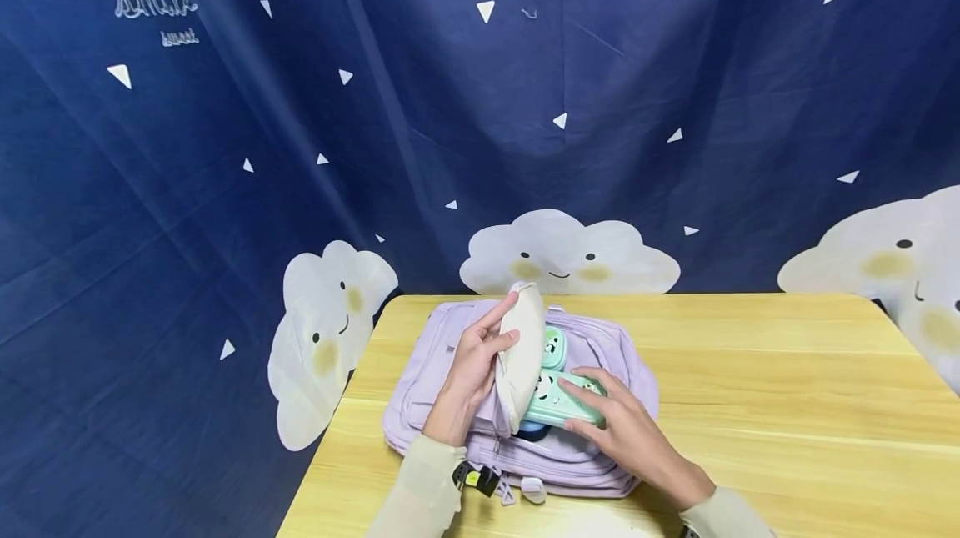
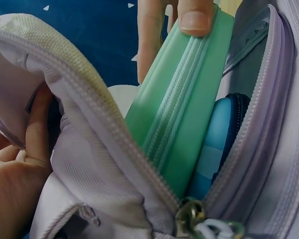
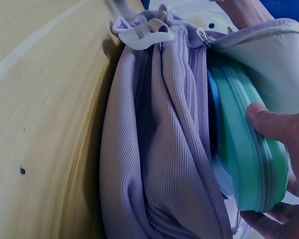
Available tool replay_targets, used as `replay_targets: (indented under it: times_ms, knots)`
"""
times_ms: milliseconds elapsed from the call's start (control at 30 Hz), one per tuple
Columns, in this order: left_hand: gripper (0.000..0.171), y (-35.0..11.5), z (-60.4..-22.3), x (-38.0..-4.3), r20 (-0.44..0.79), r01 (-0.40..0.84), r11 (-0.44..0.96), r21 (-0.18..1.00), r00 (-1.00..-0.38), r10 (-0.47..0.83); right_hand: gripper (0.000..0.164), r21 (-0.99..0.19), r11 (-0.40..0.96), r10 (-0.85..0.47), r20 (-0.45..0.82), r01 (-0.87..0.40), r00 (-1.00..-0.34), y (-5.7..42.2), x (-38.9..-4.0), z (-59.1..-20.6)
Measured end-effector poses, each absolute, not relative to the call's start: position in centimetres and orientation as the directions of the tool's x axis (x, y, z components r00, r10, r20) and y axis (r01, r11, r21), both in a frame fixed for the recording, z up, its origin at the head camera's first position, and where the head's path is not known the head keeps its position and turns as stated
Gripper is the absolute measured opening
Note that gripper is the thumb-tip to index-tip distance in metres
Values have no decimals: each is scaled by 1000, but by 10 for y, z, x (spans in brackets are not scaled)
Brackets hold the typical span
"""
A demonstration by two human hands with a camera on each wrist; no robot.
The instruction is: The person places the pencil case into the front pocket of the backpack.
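Note:
A lavender backpack lies on the table with its zipped compartment unzipped. My left hand grips the compartment's front flap and holds it up, cream lining outward. In the left wrist view, some of its fingers are hidden behind the fabric. With thumb and fingers, my right hand holds a mint-green zipped pencil case with panda pictures. One end of that case sits inside the opening, tilted. A smaller green panda case lies behind it. Beside the pencil case is a blue rounded item, partly hidden.
The wooden table extends to the right of the backpack. Zipper pulls and a white tab hang at the bag's near edge. A dark blue curtain with clouds and triangles hangs behind the table.

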State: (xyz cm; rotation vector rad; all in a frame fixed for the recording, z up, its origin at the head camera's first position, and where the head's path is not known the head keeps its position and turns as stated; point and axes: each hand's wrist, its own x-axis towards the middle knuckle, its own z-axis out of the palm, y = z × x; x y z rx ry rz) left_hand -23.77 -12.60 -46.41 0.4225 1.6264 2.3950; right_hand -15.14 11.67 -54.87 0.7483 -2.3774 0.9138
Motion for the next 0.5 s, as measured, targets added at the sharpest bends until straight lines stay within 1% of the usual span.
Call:
replay_targets:
  times_ms: [100, 200, 233, 367, 500]
  knots:
    - [68, -126, -464, -238, 113, -17, -367, 930, -937, 330, 62, -465, 617, -313, 595, -635, -740, 118, -152, -550]
    - [68, -127, -464, -238, 108, -20, -371, 928, -941, 322, 61, -501, 610, -311, 562, -614, -767, 121, -151, -550]
    - [68, -127, -464, -238, 106, -21, -372, 928, -942, 320, 60, -500, 642, -296, 538, -581, -789, 120, -143, -535]
    - [67, -128, -465, -239, 106, -17, -367, 930, -944, 312, 58, -523, 657, -291, 488, -543, -823, 123, -141, -535]
    - [67, -129, -465, -239, 109, -10, -361, 932, -945, 307, 57, -530, 670, -271, 477, -520, -836, 127, -137, -536]
